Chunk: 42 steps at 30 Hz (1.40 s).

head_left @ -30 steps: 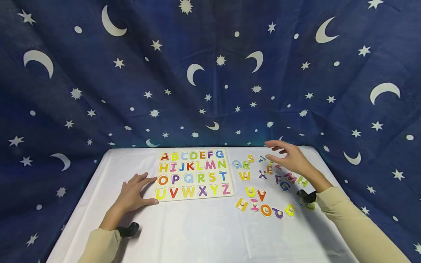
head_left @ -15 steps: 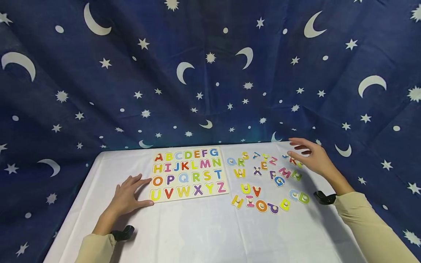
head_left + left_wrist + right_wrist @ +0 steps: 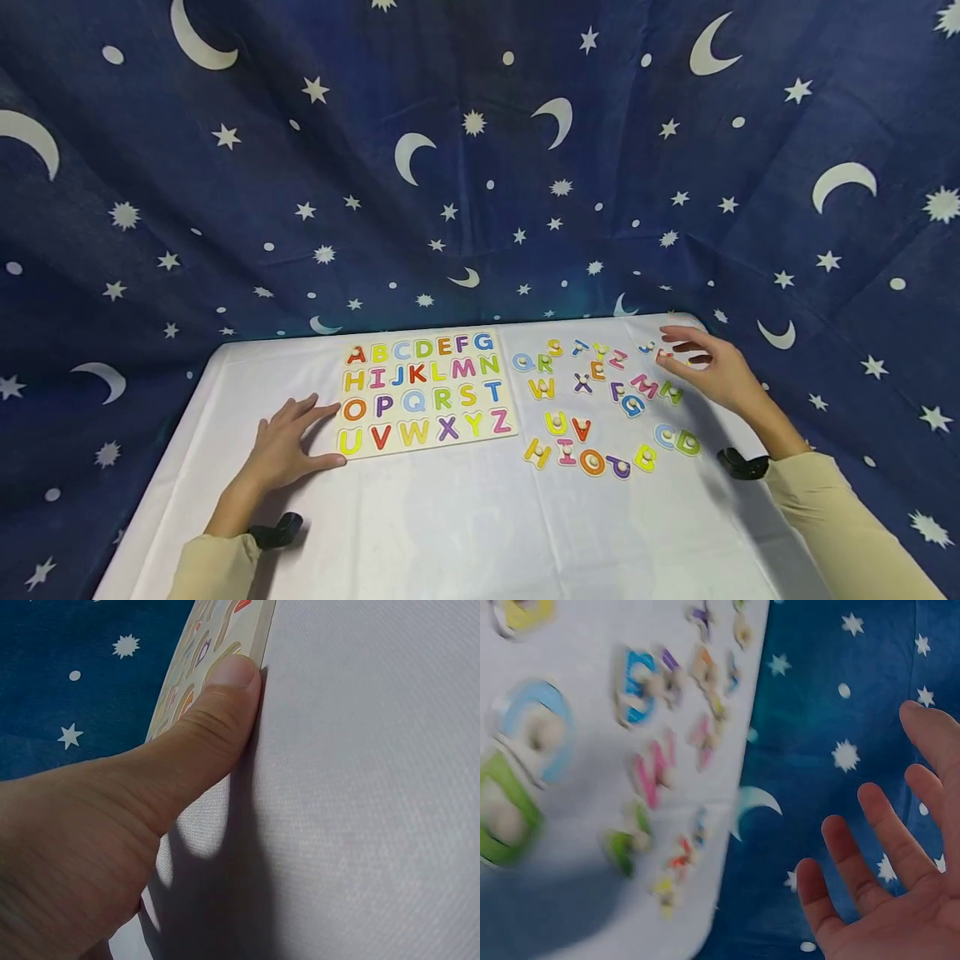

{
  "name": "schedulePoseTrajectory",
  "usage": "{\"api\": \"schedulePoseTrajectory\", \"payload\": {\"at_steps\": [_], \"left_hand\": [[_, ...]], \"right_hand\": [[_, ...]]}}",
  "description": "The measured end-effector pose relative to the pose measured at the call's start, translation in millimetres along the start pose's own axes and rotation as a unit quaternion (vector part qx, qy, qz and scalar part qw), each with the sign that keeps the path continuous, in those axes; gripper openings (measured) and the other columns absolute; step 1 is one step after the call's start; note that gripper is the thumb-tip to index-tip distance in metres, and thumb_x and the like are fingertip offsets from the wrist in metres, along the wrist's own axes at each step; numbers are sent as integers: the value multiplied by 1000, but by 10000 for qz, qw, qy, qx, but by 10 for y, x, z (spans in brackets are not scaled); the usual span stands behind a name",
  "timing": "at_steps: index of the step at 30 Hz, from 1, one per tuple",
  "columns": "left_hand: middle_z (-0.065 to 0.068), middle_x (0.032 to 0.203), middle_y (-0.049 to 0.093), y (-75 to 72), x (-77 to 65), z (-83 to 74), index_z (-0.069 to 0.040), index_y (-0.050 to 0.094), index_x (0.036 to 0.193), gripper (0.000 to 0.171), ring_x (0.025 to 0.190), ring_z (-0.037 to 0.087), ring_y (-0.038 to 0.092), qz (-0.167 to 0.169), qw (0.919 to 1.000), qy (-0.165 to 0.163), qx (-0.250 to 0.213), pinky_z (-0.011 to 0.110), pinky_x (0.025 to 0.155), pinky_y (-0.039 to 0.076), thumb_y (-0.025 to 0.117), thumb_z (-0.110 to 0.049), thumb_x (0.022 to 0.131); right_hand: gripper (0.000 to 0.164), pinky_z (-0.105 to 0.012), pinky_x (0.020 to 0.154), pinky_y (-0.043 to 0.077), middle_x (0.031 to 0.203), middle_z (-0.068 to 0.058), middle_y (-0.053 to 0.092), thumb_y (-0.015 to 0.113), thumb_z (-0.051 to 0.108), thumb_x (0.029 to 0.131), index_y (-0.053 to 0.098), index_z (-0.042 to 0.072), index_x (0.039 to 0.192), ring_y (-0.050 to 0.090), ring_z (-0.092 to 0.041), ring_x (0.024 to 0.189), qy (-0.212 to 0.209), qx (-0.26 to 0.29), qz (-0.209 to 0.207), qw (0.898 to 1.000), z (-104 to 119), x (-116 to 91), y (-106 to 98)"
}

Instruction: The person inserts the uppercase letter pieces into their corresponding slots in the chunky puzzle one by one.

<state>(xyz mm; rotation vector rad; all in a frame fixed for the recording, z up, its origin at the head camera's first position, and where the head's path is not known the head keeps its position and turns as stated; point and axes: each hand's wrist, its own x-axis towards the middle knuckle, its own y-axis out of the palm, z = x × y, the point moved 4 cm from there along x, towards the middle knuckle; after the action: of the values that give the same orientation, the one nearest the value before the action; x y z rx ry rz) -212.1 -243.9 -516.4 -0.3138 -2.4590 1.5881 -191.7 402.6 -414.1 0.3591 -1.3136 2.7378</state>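
Note:
My left hand [image 3: 281,446] rests at the left edge of a wooden alphabet board [image 3: 430,442], its thumb tip on the near left corner and its fingers spread along the side. In the left wrist view the thumb [image 3: 225,694] overlaps the board's edge. On the board, a knobbed letter A [image 3: 356,354] sits in its place. My right hand [image 3: 712,371] hovers over the back right of the table, fingers loosely bent and apart, holding nothing. Just below it lie a blue J [image 3: 647,347] and a red K [image 3: 663,357], which the hand partly hides.
Several knobbed letters lie loose right of the board, among them a pink M [image 3: 643,385], a green N [image 3: 671,392], a light blue C [image 3: 664,435], a green D [image 3: 687,442] and an orange O [image 3: 592,462]. A dark star-patterned cloth [image 3: 480,250] hangs behind the white table [image 3: 450,533].
My right hand has moved rightward from above the middle of the loose letters to the back right, then dropped slightly. The left hand stays at the board. The head view has shifted.

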Motion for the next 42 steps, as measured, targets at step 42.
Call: {"api": "schedulePoseTrajectory", "payload": {"at_steps": [42], "left_hand": [[28, 154, 44, -5, -3, -13, -19, 62, 142, 93, 145, 58, 27, 57, 9996, -282, 22, 87, 106, 12, 92, -58, 63]], "right_hand": [[22, -22, 70, 50, 97, 8, 70, 91, 14, 77, 77, 25, 89, 60, -11, 86, -494, -508, 71, 9975, -7, -790, 673]]}}
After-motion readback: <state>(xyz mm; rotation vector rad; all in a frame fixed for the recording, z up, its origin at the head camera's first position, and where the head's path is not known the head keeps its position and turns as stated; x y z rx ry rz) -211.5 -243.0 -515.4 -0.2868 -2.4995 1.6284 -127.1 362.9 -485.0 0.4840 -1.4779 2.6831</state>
